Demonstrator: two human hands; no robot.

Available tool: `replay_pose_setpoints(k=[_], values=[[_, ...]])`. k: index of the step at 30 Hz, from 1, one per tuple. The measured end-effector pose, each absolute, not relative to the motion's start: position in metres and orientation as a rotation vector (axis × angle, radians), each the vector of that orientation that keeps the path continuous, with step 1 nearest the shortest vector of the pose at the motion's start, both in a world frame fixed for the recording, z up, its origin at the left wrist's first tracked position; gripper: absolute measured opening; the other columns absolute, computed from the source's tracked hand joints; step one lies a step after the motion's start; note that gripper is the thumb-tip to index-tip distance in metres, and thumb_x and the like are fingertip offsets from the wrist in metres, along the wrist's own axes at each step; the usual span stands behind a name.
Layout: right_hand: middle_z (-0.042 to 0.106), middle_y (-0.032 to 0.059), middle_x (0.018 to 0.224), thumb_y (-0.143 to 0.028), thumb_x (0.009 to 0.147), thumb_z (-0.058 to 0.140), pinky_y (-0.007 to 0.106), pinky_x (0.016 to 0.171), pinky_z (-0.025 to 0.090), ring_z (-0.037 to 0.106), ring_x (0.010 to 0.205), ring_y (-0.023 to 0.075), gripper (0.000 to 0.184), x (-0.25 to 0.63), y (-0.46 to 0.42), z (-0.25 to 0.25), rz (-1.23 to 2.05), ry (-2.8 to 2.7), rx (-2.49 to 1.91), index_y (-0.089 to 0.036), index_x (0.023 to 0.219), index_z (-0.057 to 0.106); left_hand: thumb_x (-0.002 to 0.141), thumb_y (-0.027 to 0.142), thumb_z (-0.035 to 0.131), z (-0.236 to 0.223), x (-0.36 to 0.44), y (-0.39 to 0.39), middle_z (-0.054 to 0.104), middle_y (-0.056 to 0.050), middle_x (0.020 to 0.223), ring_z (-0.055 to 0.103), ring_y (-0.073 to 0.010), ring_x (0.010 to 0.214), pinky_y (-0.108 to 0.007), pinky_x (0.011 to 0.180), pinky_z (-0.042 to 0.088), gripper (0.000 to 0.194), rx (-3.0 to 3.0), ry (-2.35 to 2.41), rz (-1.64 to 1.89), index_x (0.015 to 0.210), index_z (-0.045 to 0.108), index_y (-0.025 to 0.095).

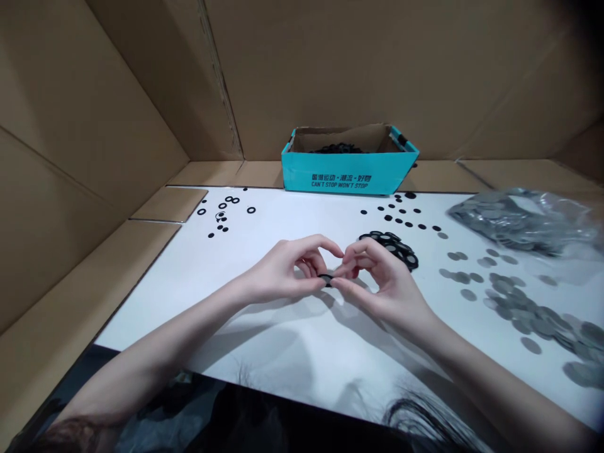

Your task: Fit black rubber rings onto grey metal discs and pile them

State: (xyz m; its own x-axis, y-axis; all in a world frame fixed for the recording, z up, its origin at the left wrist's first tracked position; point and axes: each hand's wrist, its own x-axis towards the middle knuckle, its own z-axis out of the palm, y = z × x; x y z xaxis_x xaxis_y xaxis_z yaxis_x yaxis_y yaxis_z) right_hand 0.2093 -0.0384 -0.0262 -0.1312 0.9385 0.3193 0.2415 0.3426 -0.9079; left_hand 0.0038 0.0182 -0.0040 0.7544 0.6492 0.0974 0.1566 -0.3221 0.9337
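"What do the hands have?"

"Left hand (278, 272) and right hand (382, 280), fingers curled nearly closed, pinch a small black ring (325, 278) between them over a white table (189, 302)."

"Beyond?"

"A heap of black rings (391, 246) just ahead, grey metal discs (519, 311) rightward, a teal box (349, 173) farthest."

Black ring (325, 277) mostly hidden, bagged metal discs (504, 220) blurred, cut off at right

Bright light throws soft shadows (264, 358) on the white surface (155, 302); edges warp.
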Motion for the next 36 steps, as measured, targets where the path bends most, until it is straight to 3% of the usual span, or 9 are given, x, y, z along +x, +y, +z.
replay_pose_setpoints(k=[9, 16, 21, 25, 32, 36], values=[[0.063, -0.0034, 0.075, -0.024, 0.085, 0.075, 0.029, 0.062, 0.047, 0.062, 0.066, 0.014, 0.02, 0.209, -0.041, -0.025, 0.907, -1.517, -1.073, -0.026, 0.088, 0.055, 0.09, 0.022, 0.067, -0.003, 0.011, 0.008, 0.061, -0.001, 0.09, 0.062, -0.0127, 0.087, -0.024, 0.079, 0.053, 0.03, 1.783, 0.641, 0.742, 0.119, 0.059, 0.02], [0.057, -0.0044, 0.075, -0.024, 0.085, 0.078, 0.028, 0.066, 0.051, 0.061, 0.069, 0.014, 0.029, 0.206, -0.044, -0.023, 0.943, -1.434, -0.959, -0.026, 0.08, 0.049, 0.09, 0.023, 0.068, 0.006, 0.01, 0.009, 0.061, -0.001, 0.088, 0.061, -0.012, 0.078, -0.023, 0.071, 0.052, 0.02, 1.851, 0.602, 0.739, 0.107, 0.059, 0.021], [0.059, -0.004, 0.076, -0.015, 0.085, 0.073, 0.03, 0.071, 0.048, 0.061, 0.072, 0.0142, 0.022, 0.209, -0.043, -0.024, 0.787, -1.615, -1.022, -0.026, 0.082, 0.054, 0.092, 0.026, 0.067, 0.007, 0.006, 0.01, 0.063, -0.001, 0.088, 0.064, -0.013, 0.077, -0.023, 0.069, 0.054, 0.026, 1.95, 0.647, 0.634, 0.117, 0.059, 0.022], [0.062, -0.0022, 0.079, -0.019, 0.085, 0.074, 0.032, 0.069, 0.047, 0.062, 0.074, 0.0158, 0.02, 0.211, -0.041, -0.023, 0.757, -1.672, -1.052, -0.025, 0.084, 0.055, 0.091, 0.025, 0.067, 0.002, 0.006, 0.009, 0.065, -0.001, 0.09, 0.066, -0.013, 0.077, -0.022, 0.067, 0.054, 0.035, 1.934, 0.665, 0.628, 0.124, 0.056, 0.024], [0.051, -0.006, 0.073, -0.017, 0.085, 0.075, 0.028, 0.065, 0.048, 0.059, 0.067, 0.0126, 0.032, 0.206, -0.043, -0.023, 0.892, -1.497, -0.947, -0.026, 0.078, 0.045, 0.089, 0.015, 0.062, 0.01, 0.008, 0.007, 0.063, 0.0, 0.091, 0.063, -0.0113, 0.076, -0.021, 0.066, 0.053, 0.026, 1.946, 0.591, 0.59, 0.113, 0.056, 0.022], [0.053, -0.0062, 0.073, -0.016, 0.084, 0.075, 0.028, 0.068, 0.047, 0.059, 0.069, 0.0124, 0.032, 0.205, -0.043, -0.026, 0.882, -1.508, -0.956, -0.026, 0.078, 0.045, 0.089, 0.016, 0.064, 0.011, 0.005, 0.011, 0.063, 0.0, 0.092, 0.066, -0.0113, 0.071, -0.022, 0.064, 0.055, 0.027, 1.933, 0.586, 0.484, 0.115, 0.057, 0.022]])
